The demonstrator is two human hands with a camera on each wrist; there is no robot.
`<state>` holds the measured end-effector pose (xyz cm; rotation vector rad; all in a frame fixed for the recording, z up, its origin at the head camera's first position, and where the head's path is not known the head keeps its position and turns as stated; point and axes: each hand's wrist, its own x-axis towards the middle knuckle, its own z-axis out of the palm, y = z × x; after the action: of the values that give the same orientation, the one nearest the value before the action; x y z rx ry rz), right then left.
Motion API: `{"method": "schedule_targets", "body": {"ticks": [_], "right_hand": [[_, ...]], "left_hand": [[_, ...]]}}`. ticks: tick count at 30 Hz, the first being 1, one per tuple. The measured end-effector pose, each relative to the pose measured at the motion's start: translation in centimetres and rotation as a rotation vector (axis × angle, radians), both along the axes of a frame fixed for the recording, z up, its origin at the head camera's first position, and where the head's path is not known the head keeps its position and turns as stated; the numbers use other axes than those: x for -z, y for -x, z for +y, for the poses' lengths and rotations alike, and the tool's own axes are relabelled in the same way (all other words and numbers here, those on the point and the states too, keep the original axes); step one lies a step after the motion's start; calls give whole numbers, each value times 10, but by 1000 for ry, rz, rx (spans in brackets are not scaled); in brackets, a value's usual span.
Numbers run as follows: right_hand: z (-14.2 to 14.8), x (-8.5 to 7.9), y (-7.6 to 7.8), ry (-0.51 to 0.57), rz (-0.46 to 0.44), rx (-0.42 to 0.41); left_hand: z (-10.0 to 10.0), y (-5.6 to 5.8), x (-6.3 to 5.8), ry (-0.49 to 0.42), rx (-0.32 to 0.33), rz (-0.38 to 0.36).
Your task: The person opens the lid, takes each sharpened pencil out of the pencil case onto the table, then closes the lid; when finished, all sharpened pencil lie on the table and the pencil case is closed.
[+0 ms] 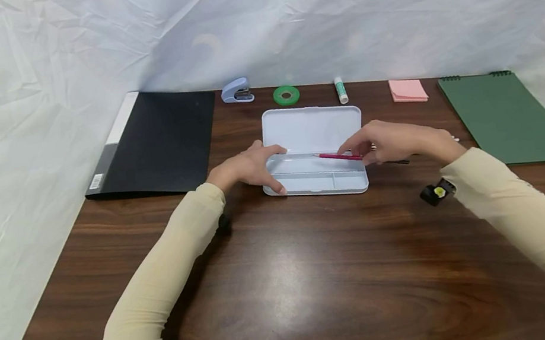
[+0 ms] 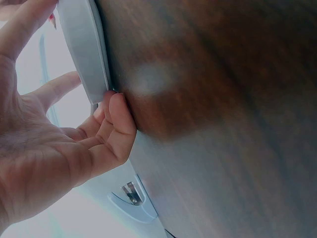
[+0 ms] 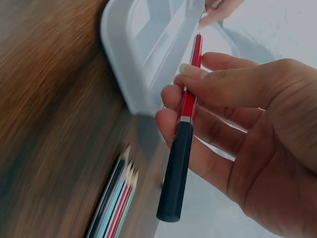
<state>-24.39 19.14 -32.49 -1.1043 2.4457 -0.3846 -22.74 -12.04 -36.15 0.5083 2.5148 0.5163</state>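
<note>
A white pencil case (image 1: 310,127) lies open, its lid tipped back and its base divided into compartments. My left hand (image 1: 250,166) grips the case's left end, thumb at the front rim and a finger near the hinge. Curled fingers (image 2: 116,119) touch the case's corner in the left wrist view. Between thumb and fingers my right hand (image 1: 389,138) pinches a red pencil (image 3: 188,106) with a silver band and a dark end. The pencil slants over the base, its point to the left. Whether it touches the case is unclear.
Several pencils (image 3: 116,198) lie right of the case, mostly hidden by my right hand in the head view. Behind stand a stapler (image 1: 236,90), green tape roll (image 1: 286,91), glue stick (image 1: 341,90) and pink sticky notes (image 1: 408,91). A black folder (image 1: 164,140) and green notebook (image 1: 510,118) flank them.
</note>
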Motion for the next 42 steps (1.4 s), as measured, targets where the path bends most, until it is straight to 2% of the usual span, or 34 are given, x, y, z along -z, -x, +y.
{"method": "schedule_targets", "body": {"ticks": [20,32,42], "right_hand": [[88,2,-13,-9,-13,154],[104,15,-5,-57,93,182],[107,30,-4,-36,184,224]], "left_hand": [[0,0,0,-6,-4,-7],[-1,0,1,-10,-13,-7],[-1,0,0,-9,-12,-12]]}}
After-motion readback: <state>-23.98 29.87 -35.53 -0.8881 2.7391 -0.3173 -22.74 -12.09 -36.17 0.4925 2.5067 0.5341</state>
